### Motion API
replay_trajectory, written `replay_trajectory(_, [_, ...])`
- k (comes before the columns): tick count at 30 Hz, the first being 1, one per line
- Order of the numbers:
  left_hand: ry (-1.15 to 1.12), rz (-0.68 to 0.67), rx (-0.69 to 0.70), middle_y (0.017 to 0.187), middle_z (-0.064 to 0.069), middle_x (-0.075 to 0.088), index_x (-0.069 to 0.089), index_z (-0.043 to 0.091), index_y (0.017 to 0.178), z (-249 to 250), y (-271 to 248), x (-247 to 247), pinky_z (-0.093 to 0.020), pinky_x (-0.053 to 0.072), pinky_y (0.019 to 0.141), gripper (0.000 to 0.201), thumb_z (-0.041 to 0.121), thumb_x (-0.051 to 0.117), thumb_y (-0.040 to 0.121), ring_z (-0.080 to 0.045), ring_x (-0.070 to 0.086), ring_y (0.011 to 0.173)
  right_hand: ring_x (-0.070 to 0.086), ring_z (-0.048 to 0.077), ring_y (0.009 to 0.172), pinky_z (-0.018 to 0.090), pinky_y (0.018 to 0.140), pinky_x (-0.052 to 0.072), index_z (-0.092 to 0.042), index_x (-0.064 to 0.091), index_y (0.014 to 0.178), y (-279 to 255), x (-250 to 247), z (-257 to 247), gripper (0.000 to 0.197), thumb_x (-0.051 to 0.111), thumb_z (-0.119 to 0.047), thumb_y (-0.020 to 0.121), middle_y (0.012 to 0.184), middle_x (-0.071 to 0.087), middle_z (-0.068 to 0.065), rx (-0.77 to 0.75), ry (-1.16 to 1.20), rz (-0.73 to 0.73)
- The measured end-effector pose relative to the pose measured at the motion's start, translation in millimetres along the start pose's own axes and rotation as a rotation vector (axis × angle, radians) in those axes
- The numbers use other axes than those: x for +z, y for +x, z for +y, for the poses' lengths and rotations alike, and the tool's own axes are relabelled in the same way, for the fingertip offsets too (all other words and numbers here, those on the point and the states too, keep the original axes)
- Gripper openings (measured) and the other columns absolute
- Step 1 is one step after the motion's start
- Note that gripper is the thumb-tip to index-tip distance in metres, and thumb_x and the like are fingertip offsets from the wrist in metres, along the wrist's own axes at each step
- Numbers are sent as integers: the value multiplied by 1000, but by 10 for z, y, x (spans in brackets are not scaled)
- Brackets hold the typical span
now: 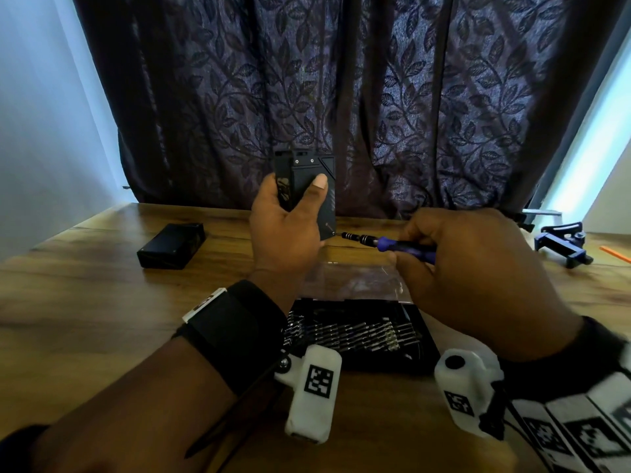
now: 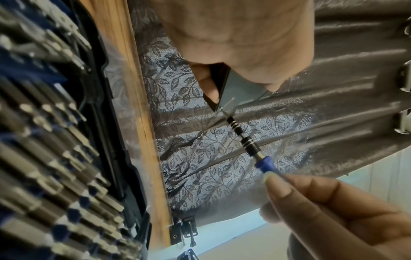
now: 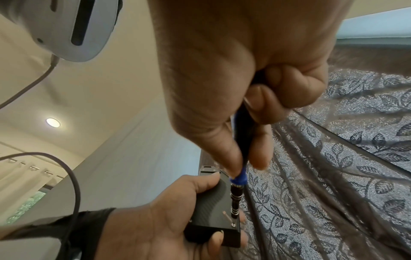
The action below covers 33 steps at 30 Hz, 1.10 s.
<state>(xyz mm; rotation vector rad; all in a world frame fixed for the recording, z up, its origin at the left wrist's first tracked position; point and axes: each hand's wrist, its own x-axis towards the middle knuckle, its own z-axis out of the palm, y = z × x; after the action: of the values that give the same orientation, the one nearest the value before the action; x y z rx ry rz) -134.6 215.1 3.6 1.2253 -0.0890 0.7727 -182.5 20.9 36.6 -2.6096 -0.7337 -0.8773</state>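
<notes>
My left hand [image 1: 290,216] grips a flat black device [image 1: 309,175] upright above the wooden table [image 1: 85,302], thumb across its face. My right hand [image 1: 471,264] holds a blue-handled precision screwdriver [image 1: 392,242] nearly level, pointing left. Its bit tip sits at a small screw in the device's lower right corner [image 3: 233,224]. In the left wrist view the screwdriver [image 2: 246,140] meets the device [image 2: 235,91] at that corner. The right wrist view shows my fingers pinching the screwdriver [image 3: 238,181] handle above the device [image 3: 213,211].
An open black case of screwdriver bits [image 1: 358,332] lies in front of me, with a clear plastic lid [image 1: 355,281] beyond it. A black box [image 1: 172,245] lies at the left. A blue clamp tool [image 1: 563,244] and an orange stick [image 1: 614,254] lie far right. A dark leaf-patterned curtain [image 1: 341,90] hangs behind.
</notes>
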Motion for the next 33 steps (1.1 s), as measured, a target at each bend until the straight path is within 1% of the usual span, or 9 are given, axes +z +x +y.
replay_trajectory(6, [40, -3, 22, 84, 11, 73, 65, 28, 99, -15, -2, 7, -33, 61, 57, 11, 21, 73, 96, -19, 73, 81, 39, 8, 47, 25, 50, 27, -23, 67, 67, 9, 26, 12, 46, 44, -54, 93, 49, 47, -10, 7, -64, -27])
replay_trajectory(10, [52, 3, 36, 86, 10, 74, 65, 28, 99, -27, 5, 8, -41, 62, 63, 10, 23, 74, 96, -25, 74, 84, 51, 4, 60, 23, 55, 35, -28, 66, 84, 18, -1, -1, 18, 70, -45, 84, 69, 61, -11, 45, 6, -61])
replay_trajectory(12, [56, 9, 28, 87, 10, 74, 65, 29, 99, -24, 8, 6, -44, 63, 66, 10, 24, 74, 95, -26, 75, 87, 49, -1, 67, 18, 57, 34, -30, 60, 85, 18, -3, 3, 21, 80, -33, 77, 77, 60, -13, 35, 40, -65])
replay_trajectory(16, [63, 4, 17, 90, 8, 75, 66, 29, 100, -23, 7, -5, -49, 64, 69, 10, 27, 74, 96, -23, 75, 87, 49, 0, 58, 21, 54, 35, -27, 63, 75, 24, 13, 9, 20, 69, -45, 84, 64, 58, -13, 34, 32, -9])
replay_trajectory(21, [31, -8, 8, 88, 7, 73, 65, 28, 101, -14, -8, 10, -38, 62, 59, 10, 23, 72, 96, -18, 72, 80, 37, 0, 39, 18, 47, 21, -27, 63, 62, 24, 30, 12, 39, 52, -48, 93, 42, 41, -13, 41, -2, 38])
replay_trajectory(24, [33, -3, -2, 92, 7, 75, 66, 28, 104, -15, 0, 9, -41, 63, 65, 11, 24, 72, 96, -20, 75, 86, 51, 4, 52, 21, 51, 32, -28, 65, 77, 28, 25, 26, 25, 64, -51, 86, 60, 59, -11, 63, 48, -33])
replay_trajectory(27, [40, 6, -5, 95, 5, 75, 65, 29, 104, -13, 7, -2, -47, 63, 69, 11, 27, 72, 96, -29, 75, 92, 56, 5, 64, 25, 56, 41, -30, 61, 81, 20, 32, 37, 21, 80, -40, 79, 73, 63, -12, 66, 89, -46])
replay_trajectory(30, [33, 1, -8, 94, 4, 74, 65, 29, 103, -5, -3, 1, -45, 62, 67, 10, 26, 72, 97, -29, 75, 90, 53, 5, 54, 23, 51, 36, -27, 65, 73, 29, 50, 49, 23, 68, -47, 84, 60, 60, -10, 46, 46, -9])
replay_trajectory(33, [29, -3, -14, 91, 6, 73, 65, 28, 102, 2, -4, 3, -39, 61, 62, 9, 25, 71, 97, -22, 73, 84, 41, 2, 44, 20, 48, 21, -25, 68, 66, 28, 69, 57, 43, 49, -53, 92, 46, 47, -10, 46, -19, 10])
